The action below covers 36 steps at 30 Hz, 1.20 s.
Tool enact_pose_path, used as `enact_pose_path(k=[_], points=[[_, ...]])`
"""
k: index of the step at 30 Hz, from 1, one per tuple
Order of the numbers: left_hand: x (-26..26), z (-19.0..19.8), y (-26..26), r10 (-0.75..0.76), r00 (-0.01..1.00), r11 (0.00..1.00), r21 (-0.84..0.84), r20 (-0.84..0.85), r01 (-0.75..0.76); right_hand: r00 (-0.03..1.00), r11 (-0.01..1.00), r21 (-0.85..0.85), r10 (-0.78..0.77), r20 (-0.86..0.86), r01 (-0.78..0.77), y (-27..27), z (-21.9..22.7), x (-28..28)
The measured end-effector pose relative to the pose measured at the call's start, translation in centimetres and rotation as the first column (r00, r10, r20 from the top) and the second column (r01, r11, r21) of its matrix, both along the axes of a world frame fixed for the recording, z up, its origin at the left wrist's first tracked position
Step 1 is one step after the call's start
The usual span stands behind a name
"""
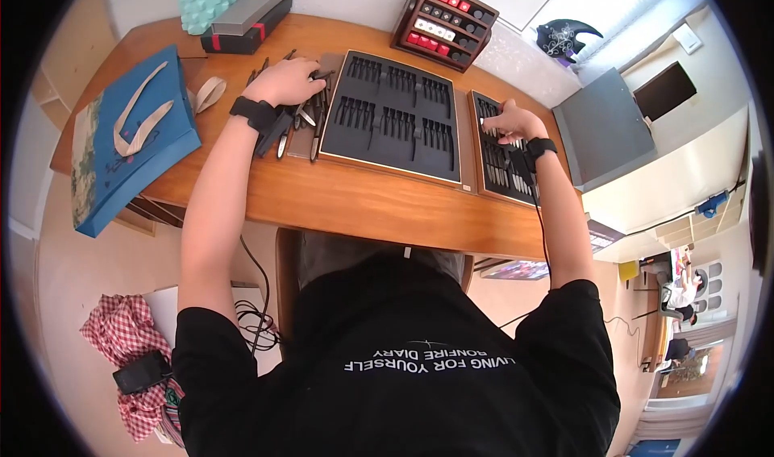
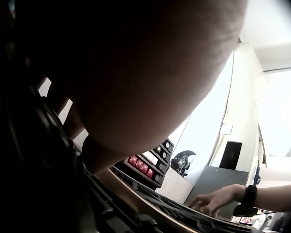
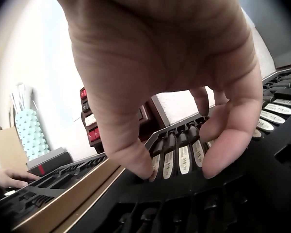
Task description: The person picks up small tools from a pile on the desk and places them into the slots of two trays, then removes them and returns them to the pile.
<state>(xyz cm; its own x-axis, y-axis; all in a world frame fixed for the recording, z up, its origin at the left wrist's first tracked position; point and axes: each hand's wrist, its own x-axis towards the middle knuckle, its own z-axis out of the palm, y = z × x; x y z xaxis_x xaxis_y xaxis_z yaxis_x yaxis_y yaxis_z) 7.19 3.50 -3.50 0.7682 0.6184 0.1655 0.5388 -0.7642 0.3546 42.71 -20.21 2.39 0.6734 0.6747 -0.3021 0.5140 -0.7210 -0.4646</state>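
Observation:
My left hand [image 1: 289, 82] rests over a heap of slim black pieces with silver ends [image 1: 305, 117], its fingertips among them; the left wrist view is mostly dark there. To the right, my right hand [image 3: 174, 73] is spread over a narrow case [image 1: 516, 189]. Its thumb touches one side of a short row of black pieces with silver, printed ends [image 3: 184, 159], and the index fingertip lies at the other side. These pieces lie in slots of the black insert. Between both hands lies a large case [image 1: 390, 149] with a black slotted insert.
A wooden rack [image 1: 446, 23] of red, black and white pieces stands behind the large case. Beyond the narrow case is a grey panel [image 1: 609, 126]. At left lie a blue bag [image 1: 157, 147] with fabric handles and a grey-and-black box [image 1: 246, 34]. A cable hangs from the right wrist.

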Motion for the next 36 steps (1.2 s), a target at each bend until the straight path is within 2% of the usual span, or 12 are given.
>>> enact_pose_path(k=[5, 6, 9, 13, 16, 18, 23, 25, 29, 31, 32, 36], points=[[0.2, 0.0, -0.1, 0.004, 1.000, 1.000, 0.009, 0.007, -0.004, 0.995, 0.994, -0.048, 0.097, 0.035, -0.095, 0.3, 0.0, -0.2], [0.2, 0.1, -0.1, 0.007, 1.000, 1.000, 0.004, -0.005, -0.007, 0.987, 0.983, -0.164, 0.100, 0.130, -0.078, 0.8, -0.3, -0.4], [0.2, 0.0, 0.0, 0.009, 1.000, 1.000, 0.003, -0.011, -0.009, 0.968, 0.986, -0.155, 0.099, 0.232, -0.063, 1.1, -1.8, 0.4], [0.2, 0.4, -0.2, -0.001, 0.999, 1.000, -0.018, -0.035, 0.000, 0.981, 0.991, -0.113, 0.087, 0.175, -0.068, 0.6, -1.2, -0.2], [0.1, 0.2, -0.1, 0.002, 0.999, 1.000, 0.027, -0.032, -0.001, 0.963, 0.996, -0.079, 0.051, 0.266, -0.031, 0.9, -1.8, -0.7], [0.0, 0.2, 0.0, -0.002, 1.000, 1.000, 0.011, -0.028, 0.002, 0.938, 0.988, -0.151, 0.018, 0.345, 0.036, 1.0, -2.2, -0.8], [0.0, 0.3, 0.0, -0.004, 1.000, 1.000, -0.007, -0.023, 0.004, 0.921, 0.982, -0.166, 0.143, 0.362, -0.087, -0.3, -1.4, 0.9], [0.0, 0.4, 0.0, -0.001, 0.999, 1.000, -0.007, -0.052, 0.001, 0.962, 0.978, -0.144, 0.178, 0.205, -0.150, -0.4, -1.2, 2.9], [0.0, 0.4, -0.2, -0.006, 0.999, 1.000, 0.017, -0.048, 0.007, 0.988, 0.986, 0.141, 0.104, -0.112, -0.088, -1.1, -0.8, 3.9], [0.2, 0.5, -0.1, -0.008, 0.999, 1.000, 0.025, -0.036, 0.009, 0.970, 0.952, 0.306, 0.060, -0.235, 0.015, -0.6, 0.1, 0.7], [0.1, 0.5, -0.1, 0.009, 1.000, 1.000, 0.008, 0.001, -0.009, 0.953, 0.953, 0.303, 0.089, -0.288, 0.003, -0.1, 0.2, 0.9], [1.0, 0.1, 0.9, 0.036, 0.997, 0.998, -0.048, 0.070, -0.033, 0.918, 0.934, 0.354, 0.186, -0.351, -0.054, 2.9, 1.4, -6.0]])
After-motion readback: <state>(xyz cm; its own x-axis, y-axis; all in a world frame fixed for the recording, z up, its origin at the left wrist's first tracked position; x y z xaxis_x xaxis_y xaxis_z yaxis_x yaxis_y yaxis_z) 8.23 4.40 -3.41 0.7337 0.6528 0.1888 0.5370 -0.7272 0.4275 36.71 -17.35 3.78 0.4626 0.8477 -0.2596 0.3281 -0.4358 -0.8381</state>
